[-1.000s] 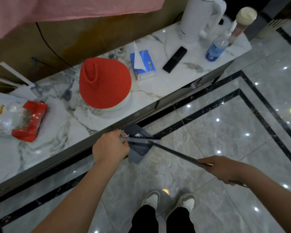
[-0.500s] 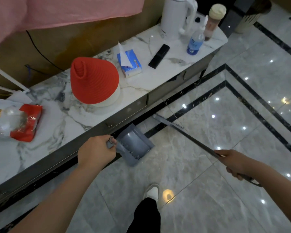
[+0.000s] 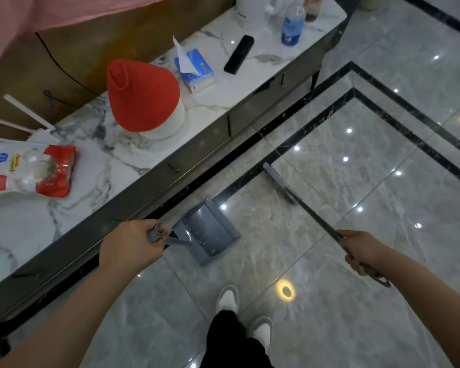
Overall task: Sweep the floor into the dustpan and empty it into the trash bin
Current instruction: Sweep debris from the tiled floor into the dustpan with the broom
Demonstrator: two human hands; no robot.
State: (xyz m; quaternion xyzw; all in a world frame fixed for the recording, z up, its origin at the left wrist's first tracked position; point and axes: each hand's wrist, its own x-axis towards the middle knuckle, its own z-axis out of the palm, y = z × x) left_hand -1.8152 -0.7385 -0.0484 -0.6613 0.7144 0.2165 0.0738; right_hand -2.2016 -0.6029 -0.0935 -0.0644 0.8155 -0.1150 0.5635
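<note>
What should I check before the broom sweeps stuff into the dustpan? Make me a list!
1. Left hand has a firm grip on the dustpan handle: ok, fingers are curled round it.
2. Right hand has a grip on the broom stick: ok.
3. Dustpan's open mouth faces the broom head: ok, it opens toward the bristles.
4. Dustpan lip sits flat on the floor: cannot tell from this angle.
5. Floor between broom and dustpan is free of obstacles: ok, only bare tile shows.
6. There is dirt to sweep: cannot tell, none is visible on the shiny tile.
</note>
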